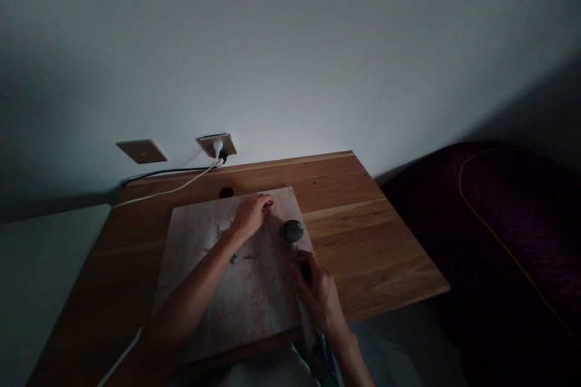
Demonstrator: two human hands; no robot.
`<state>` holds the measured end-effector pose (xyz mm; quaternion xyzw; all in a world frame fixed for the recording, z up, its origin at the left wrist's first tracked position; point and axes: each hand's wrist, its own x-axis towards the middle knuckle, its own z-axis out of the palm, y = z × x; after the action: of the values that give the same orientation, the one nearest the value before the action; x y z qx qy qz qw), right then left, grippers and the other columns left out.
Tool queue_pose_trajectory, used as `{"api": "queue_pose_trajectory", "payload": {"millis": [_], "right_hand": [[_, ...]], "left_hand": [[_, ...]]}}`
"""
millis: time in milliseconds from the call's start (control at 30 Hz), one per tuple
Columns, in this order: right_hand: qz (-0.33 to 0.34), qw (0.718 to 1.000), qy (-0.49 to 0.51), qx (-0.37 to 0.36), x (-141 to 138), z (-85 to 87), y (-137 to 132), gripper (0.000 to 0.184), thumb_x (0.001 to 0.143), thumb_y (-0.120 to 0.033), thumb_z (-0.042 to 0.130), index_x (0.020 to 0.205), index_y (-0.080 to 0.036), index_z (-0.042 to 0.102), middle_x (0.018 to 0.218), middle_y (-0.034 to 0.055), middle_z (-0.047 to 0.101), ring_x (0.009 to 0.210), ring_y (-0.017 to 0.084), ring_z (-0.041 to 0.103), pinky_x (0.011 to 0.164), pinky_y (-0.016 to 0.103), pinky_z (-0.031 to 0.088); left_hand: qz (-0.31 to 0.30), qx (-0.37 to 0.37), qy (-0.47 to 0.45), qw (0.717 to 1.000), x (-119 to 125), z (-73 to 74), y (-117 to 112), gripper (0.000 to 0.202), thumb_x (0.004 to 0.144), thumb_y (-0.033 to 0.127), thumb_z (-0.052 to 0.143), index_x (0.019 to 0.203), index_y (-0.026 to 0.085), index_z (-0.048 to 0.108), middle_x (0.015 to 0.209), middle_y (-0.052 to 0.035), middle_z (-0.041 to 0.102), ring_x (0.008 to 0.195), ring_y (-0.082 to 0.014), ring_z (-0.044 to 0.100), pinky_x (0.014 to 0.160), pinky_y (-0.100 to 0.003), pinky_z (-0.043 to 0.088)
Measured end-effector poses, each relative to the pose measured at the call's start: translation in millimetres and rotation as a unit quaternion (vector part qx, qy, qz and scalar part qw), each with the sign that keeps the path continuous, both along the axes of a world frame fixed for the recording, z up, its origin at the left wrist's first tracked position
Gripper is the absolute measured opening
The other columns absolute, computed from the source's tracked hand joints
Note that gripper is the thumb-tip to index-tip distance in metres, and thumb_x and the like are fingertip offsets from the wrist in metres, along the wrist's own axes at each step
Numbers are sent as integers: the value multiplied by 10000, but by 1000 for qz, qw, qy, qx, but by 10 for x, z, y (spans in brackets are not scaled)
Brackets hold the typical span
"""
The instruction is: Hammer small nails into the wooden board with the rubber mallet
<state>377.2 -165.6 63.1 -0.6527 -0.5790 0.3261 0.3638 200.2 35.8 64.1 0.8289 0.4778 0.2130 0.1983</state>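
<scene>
My right hand [320, 290] is closed around the pale handle of a mallet with a rounded black head [291, 231]. That head is at the right side of a worn, pale board [227, 308]. Farther up the board, my left hand [252, 215] has its fingertips pinched together close to the surface. Whatever they hold, if anything, is too small and dark to name. Near my left forearm lie a small shiny piece [219, 231] and a few little dark bits [247, 257] on the board.
The board rests on a wooden table [363, 241] against a wall. White and black plugs sit in a wall socket [218, 145], their cables trailing left. A blank wall plate [142, 151] is beside it. A pale panel [45, 278] stands left; dark purple fabric [499, 241] is right.
</scene>
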Motion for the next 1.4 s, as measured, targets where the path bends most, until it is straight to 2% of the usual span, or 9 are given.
{"api": "queue_pose_trajectory", "payload": {"millis": [433,833,1100,1400], "right_hand": [[0,1000,-19,-12,-9,26,-4,283,1047,-416,513,1193,-213,645,921,45,766,813,219,741,700,272,515],[-2,999,-37,3,-13,-33,-3,293,1050,-421,513,1196,-209,653,914,52,761,812,224,745,736,286,546],[-37,997,-57,34,-88,-10,-42,279,1009,-384,581,1218,-210,643,1045,95,748,933,247,726,823,337,579],[-27,997,-66,17,-129,-54,-65,329,995,-354,554,1277,-190,591,1147,132,746,1005,281,749,830,368,597]], "left_hand": [[-51,9,-8,999,-6,-37,17,179,936,126,669,1049,226,765,1033,-66,781,947,-240,743,825,-321,564],[-49,-12,-42,998,-33,-60,12,180,922,133,711,1079,210,752,1050,-69,786,975,-236,743,856,-335,574],[-5,-6,-76,997,-55,-115,36,72,949,260,741,986,199,744,973,-54,735,857,-205,722,803,-315,563],[-9,15,-87,996,-31,-124,24,44,928,200,732,949,207,769,1028,-60,662,967,-215,684,897,-345,552]]}}
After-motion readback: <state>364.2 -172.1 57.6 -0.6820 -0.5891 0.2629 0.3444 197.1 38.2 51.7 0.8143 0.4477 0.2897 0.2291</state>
